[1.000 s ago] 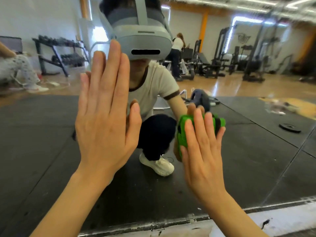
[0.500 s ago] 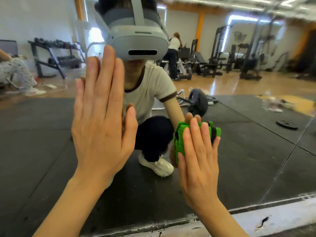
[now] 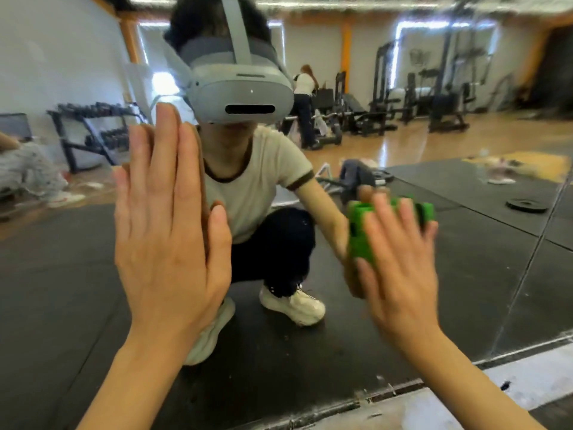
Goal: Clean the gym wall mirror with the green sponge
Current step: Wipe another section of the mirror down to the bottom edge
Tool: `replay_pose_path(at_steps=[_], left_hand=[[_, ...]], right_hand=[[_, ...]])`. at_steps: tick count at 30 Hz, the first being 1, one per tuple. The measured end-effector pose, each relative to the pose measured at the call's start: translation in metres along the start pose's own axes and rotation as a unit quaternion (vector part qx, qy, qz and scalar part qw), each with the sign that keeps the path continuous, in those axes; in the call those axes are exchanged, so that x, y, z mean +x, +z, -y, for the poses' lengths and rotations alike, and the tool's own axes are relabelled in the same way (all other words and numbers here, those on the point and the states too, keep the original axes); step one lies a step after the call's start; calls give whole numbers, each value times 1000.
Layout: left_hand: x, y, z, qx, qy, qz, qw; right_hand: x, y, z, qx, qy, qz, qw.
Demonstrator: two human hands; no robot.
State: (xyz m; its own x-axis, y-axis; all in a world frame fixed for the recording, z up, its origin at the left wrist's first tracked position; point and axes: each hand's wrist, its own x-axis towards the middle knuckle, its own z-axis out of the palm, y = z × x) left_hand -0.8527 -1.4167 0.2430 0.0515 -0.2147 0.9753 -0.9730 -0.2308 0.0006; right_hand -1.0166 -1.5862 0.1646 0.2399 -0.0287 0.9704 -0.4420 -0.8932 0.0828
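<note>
Mirror (image 3: 465, 274): fills nearly the whole frame, reflecting a crouching person, black floor mats and gym machines at upper right.
Left hand (image 3: 169, 243): left of centre, flat against the glass, fingers straight and together, holding nothing.
Right hand (image 3: 400, 268): right of centre, blurred, fingers extended, pressing the sponge onto the glass.
Sponge (image 3: 359, 237): green, under the right fingers, right of centre.

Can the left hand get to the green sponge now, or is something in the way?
Probably yes. The left hand lies flat on the mirror, with bare glass between it and the green sponge. But the right hand already covers most of the sponge.
</note>
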Motion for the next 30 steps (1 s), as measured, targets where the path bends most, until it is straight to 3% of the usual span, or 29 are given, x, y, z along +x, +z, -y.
replay_pose_path(at_steps=[3, 6, 9, 13, 16, 18, 21, 24, 26, 30], left_hand=[[0, 1, 0, 1, 1, -5, 1000], [0, 2, -1, 0, -2, -18, 1000], [0, 1, -2, -7, -5, -14, 1000], [0, -1, -1, -8, -7, -4, 1000], [0, 0, -1, -3, -6, -6, 1000], [0, 0, -1, -2, -4, -12, 1000], [0, 1, -1, -3, -6, -6, 1000], [0, 0, 0, -12, -8, -7, 1000], [0, 0, 0, -8, -6, -9, 1000], [0, 1, 0, -4, -4, -12, 1000]], right_hand=[[-1, 1, 24, 40, 98, -16, 994], [23, 20, 87, 51, -58, 1, 997], [26, 13, 71, 29, -157, 23, 987], [-10, -10, 10, 9, -54, 49, 997], [7, 3, 43, 24, -10, 31, 999], [26, 9, 60, 41, -60, 30, 997], [29, -5, 24, 1, -164, 66, 984], [10, -26, -13, -18, -141, 104, 984], [16, -22, 4, 1, -105, 101, 989], [40, -6, 44, 30, -163, 97, 982]])
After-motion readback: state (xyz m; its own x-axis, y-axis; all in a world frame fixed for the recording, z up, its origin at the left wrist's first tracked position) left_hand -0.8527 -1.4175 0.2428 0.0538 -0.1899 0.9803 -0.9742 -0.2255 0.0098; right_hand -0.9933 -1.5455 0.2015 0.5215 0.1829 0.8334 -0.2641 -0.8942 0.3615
